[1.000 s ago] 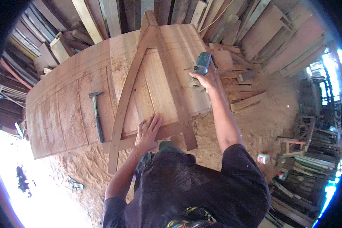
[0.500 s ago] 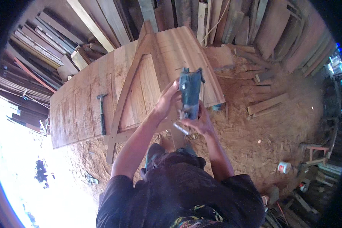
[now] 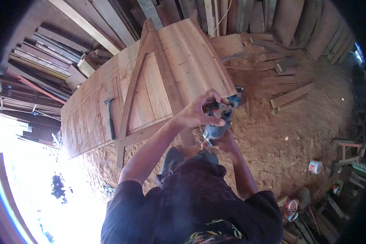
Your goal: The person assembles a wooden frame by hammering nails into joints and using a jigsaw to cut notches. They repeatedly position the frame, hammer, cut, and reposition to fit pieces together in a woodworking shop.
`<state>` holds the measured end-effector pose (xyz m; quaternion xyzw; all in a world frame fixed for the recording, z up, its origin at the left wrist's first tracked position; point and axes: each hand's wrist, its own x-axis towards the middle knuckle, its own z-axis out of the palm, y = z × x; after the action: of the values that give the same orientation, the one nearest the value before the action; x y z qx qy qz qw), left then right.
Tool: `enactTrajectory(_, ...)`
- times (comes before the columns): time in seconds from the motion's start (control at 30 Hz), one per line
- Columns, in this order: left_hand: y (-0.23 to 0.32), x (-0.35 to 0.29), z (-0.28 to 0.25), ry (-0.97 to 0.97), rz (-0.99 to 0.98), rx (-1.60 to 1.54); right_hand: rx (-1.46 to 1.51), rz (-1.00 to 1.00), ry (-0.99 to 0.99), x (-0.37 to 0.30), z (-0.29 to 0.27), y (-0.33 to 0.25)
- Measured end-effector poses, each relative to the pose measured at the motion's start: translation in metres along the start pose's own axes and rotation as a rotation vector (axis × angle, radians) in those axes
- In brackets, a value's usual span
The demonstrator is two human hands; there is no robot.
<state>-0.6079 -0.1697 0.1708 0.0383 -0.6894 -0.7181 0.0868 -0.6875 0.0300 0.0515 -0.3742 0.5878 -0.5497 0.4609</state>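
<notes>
Between my two hands I hold a blue-grey handheld power tool with a cylindrical body and a metal fitting at its lower end. Its exact kind is hard to tell from this angle. My left hand closes around the upper end, with the thumb across it. Lower down, my right hand grips the body near the metal fitting, and part of its fingers is hidden. The tool is in the air just in front of the near right corner of a large planked wood panel.
A triangular wooden frame lies across the panel, with a hammer left of it. Another blue tool is at the panel's right corner. Boards and a white bucket rest on the sawdust-covered ground. Timber leans along the back.
The tool has come lower, nearer my body and slightly right, turning its upper end toward me. My left hand has shifted from its side onto that end. My right hand still grips lower down.
</notes>
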Motion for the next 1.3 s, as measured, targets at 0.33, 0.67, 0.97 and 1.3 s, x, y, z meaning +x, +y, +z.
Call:
enactTrajectory(0.33, -0.007, -0.024, 0.034, -0.075, -0.123, -0.091, 0.320, 0.093, 0.119, -0.057, 0.002, 0.043)
enactTrajectory(0.67, 0.014, -0.070, 0.008, -0.093, -0.216, 0.291, 0.189, 0.164, 0.017, -0.062, 0.027, 0.004)
enactTrajectory(0.97, -0.006, -0.081, -0.027, 0.090, -0.057, 0.378, 0.023, 0.084, 0.245, -0.061, 0.065, -0.013)
enactTrajectory(1.3, -0.126, 0.009, -0.185, 0.369, -0.321, 1.341, -0.100, 0.210, 0.438, -0.089, 0.062, -0.008)
